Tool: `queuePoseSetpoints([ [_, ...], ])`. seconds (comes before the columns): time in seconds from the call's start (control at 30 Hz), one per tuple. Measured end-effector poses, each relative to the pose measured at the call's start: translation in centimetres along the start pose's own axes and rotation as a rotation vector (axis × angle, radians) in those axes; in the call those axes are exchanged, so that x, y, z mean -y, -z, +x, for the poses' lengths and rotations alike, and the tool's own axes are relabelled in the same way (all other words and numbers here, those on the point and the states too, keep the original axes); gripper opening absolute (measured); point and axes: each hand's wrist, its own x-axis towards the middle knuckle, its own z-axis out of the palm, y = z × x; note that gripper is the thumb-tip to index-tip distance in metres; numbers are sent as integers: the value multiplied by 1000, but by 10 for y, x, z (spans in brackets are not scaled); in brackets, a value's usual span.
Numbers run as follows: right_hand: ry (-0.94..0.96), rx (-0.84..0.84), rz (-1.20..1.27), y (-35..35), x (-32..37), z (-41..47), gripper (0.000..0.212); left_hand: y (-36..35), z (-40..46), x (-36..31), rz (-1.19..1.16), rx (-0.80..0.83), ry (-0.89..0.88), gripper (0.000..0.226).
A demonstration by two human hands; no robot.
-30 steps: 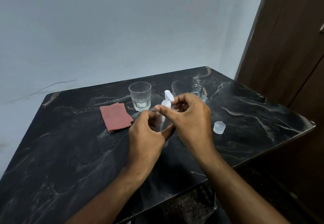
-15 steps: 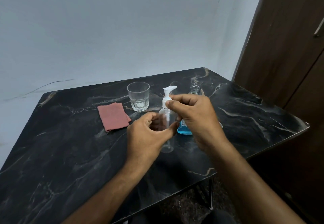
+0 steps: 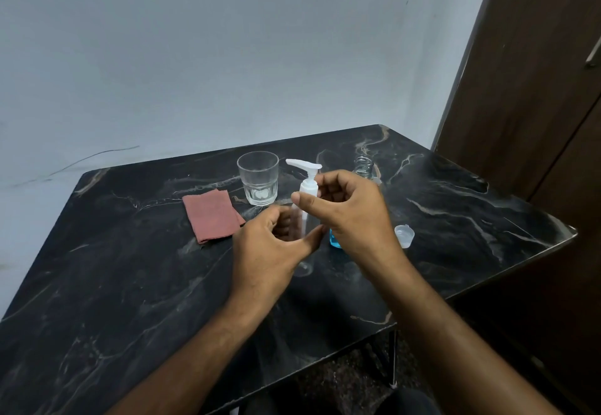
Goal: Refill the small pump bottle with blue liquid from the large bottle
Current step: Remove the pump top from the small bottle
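Observation:
The small clear pump bottle (image 3: 300,224) stands upright on the black marble table (image 3: 130,284), its white pump head (image 3: 305,167) pointing left. My left hand (image 3: 270,248) curls round the bottle's body. My right hand (image 3: 351,213) pinches the white collar (image 3: 308,187) of the pump between thumb and fingers. Behind my right hand stands the large bottle: only its open threaded neck (image 3: 363,167) and a patch of blue liquid (image 3: 335,240) at its base show. Its clear cap (image 3: 404,235) lies on the table to the right.
An empty drinking glass (image 3: 258,180) stands behind the pump bottle. A folded reddish cloth (image 3: 211,214) lies to its left. A dark wooden door (image 3: 536,89) rises at the right, close to the table's corner. The table's near edge runs diagonally below my arms.
The pump head has turned from pointing away to pointing left. My right hand keeps its pinch on the collar while my left hand holds the bottle in the same spot.

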Motion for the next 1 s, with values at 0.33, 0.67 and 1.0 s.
queuePoseSetpoints([
  [0.33,120,12,15,7,10,17,17,8,8,7,68,82,-7,29],
  [0.67,311,-76,112,12,44,35,11,28,10,32,10,50,99,30],
  [1.0,574,75,-559,-20,-34,38,31,71,22,30,-152,-171,68,58],
])
